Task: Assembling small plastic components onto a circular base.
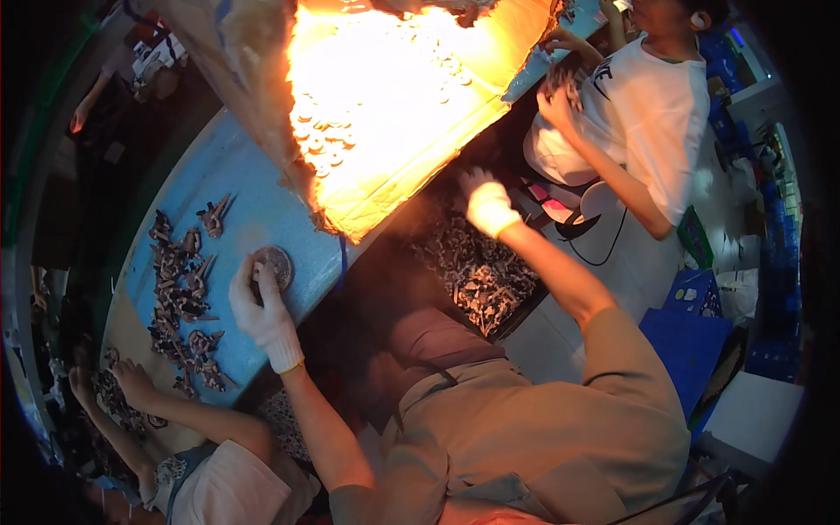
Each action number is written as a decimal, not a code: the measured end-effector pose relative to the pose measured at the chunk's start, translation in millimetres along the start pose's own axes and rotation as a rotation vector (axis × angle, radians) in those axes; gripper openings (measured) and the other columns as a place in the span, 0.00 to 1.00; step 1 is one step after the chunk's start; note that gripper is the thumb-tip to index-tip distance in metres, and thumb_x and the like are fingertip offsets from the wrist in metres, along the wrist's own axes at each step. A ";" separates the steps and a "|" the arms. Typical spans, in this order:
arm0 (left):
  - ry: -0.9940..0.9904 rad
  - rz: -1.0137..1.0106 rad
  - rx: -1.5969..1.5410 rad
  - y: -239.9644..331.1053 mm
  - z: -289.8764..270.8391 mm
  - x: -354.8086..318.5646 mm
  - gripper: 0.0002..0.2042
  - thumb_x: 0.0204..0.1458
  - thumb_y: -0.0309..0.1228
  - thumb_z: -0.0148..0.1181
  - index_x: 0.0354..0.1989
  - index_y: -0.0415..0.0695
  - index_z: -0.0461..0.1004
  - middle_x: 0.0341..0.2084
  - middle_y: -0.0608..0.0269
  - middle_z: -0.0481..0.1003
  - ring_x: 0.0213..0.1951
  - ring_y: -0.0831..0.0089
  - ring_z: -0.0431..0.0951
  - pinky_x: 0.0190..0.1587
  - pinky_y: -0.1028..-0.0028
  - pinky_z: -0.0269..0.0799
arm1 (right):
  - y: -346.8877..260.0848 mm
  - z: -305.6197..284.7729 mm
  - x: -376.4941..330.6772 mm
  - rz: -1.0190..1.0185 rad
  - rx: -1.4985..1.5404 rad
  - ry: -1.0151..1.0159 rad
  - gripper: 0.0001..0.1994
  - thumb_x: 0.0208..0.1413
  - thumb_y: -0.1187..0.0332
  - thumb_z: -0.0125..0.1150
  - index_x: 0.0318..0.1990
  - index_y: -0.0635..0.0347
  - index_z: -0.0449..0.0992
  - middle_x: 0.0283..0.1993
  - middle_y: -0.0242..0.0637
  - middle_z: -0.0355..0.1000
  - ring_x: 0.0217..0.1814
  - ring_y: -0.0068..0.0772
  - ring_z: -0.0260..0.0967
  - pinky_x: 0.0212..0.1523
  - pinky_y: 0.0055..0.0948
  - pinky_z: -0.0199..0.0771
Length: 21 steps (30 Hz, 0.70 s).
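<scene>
My left hand (265, 319), in a white glove, rests at the edge of the blue tabletop (262, 188). Its fingers curl round the side of a round, grey, disc-like piece (275, 268). My right hand (486, 205), also gloved, stretches out over a dark bin of small mottled pieces (490, 289). Those fingers look apart and nothing shows in them, though they are dim and partly in shadow. On the tabletop left of my left hand lies a row of small brown and grey pointed parts (179, 297).
A brightly lit cardboard box (385, 210) with small round pieces inside stands ahead on the table. A person in a white shirt (647, 114) sits at the right, holding parts. Another person's arm (188, 416) reaches in at the lower left. Blue containers (687, 346) stand at the right.
</scene>
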<state>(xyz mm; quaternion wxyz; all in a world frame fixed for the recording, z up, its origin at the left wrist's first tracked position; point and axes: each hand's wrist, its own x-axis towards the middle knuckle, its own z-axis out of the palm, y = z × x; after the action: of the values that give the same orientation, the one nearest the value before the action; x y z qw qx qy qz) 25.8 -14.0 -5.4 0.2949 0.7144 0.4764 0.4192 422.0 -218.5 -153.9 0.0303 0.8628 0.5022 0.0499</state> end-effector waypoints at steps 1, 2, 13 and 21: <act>0.050 0.008 0.046 -9.6 -9.4 -6.0 0.18 0.66 0.31 0.65 0.59 0.33 0.80 0.52 0.52 0.81 0.51 0.62 0.80 0.59 0.65 0.75 | -21.3 -21.2 28.8 0.057 0.154 -0.290 0.32 0.55 0.57 0.71 0.66 0.54 0.71 0.60 0.54 0.72 0.59 0.61 0.74 0.51 0.53 0.80; 0.034 0.025 0.021 -5.3 2.2 -3.6 0.18 0.66 0.31 0.65 0.59 0.33 0.80 0.52 0.52 0.81 0.51 0.62 0.80 0.59 0.65 0.75 | 5.4 11.9 34.0 0.054 0.041 -0.308 0.29 0.57 0.57 0.69 0.65 0.53 0.72 0.57 0.53 0.74 0.55 0.60 0.76 0.51 0.52 0.81; 0.051 -0.078 -0.022 -12.8 1.8 -0.6 0.18 0.65 0.34 0.67 0.59 0.37 0.81 0.52 0.53 0.80 0.53 0.64 0.80 0.60 0.66 0.74 | -29.0 -68.1 -33.9 0.179 0.533 -0.307 0.27 0.63 0.52 0.66 0.61 0.61 0.77 0.57 0.57 0.78 0.56 0.55 0.80 0.57 0.43 0.81; 0.039 0.055 0.064 -8.8 -12.8 2.0 0.18 0.64 0.37 0.67 0.57 0.39 0.81 0.51 0.52 0.80 0.54 0.58 0.80 0.61 0.61 0.72 | -122.1 -192.5 -80.2 0.255 1.884 -0.639 0.21 0.63 0.69 0.69 0.60 0.64 0.72 0.46 0.43 0.80 0.46 0.29 0.82 0.37 0.24 0.81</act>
<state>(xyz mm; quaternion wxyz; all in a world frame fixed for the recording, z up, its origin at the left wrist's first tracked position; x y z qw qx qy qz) 11.1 -8.6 -5.9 0.2508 0.7280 0.4754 0.4257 254.9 -227.5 20.4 -0.5373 0.5555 0.2090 -0.5992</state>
